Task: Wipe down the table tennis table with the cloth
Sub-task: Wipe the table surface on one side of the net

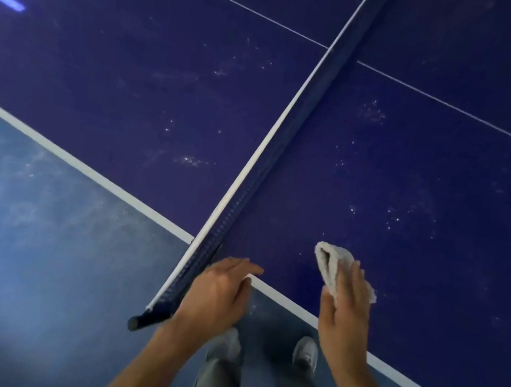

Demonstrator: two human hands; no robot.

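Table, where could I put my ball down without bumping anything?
Right of the net, the table is bare from the centre line to the cloth. Left of the net is bare too. Crowded only by the near edge: the left hand beside the net, the right hand on the cloth.

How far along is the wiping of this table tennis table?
Done: nothing looks clean yet; white specks dot the table on both sides of the net. In hand: the right hand presses the cloth flat near the table's near edge, the left hand at the edge by the net. Left: nearly the whole surface.
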